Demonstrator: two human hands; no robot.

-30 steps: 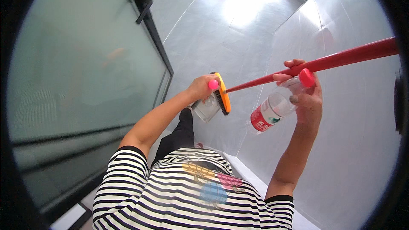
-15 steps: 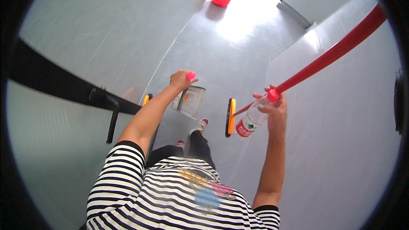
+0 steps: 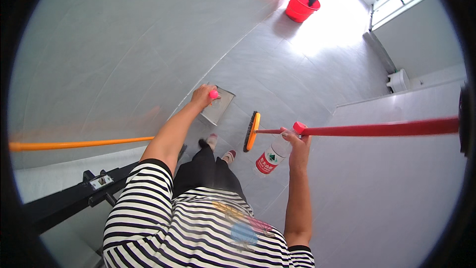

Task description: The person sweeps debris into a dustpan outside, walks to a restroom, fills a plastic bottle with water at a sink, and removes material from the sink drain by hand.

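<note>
My left hand (image 3: 201,98) is closed round the upright handle of a dustpan, with its pink end (image 3: 213,94) poking out above the fist. Below that hand is the grey dustpan pan (image 3: 221,108), partly covered by it. My right hand (image 3: 298,153) grips a broom by its red handle (image 3: 377,128) and also holds a clear plastic bottle (image 3: 270,159) with a red cap and red label. The bottle tilts, cap up. Left of the bottle is the broom's yellow head (image 3: 253,131) with dark bristles, low near the floor.
A red bucket (image 3: 301,7) with a dark cloth over its rim stands on the grey tiled floor (image 3: 267,77), far ahead. An orange pole (image 3: 84,143) and a black metal bar (image 3: 74,198) are at my left. A white object (image 3: 398,80) sits at the right wall.
The view has turned, so the bucket appears farther right. The broom handle has swung from slanting up-right to nearly level. An orange pole now shows at left. My feet have shifted. Both holds stay.
</note>
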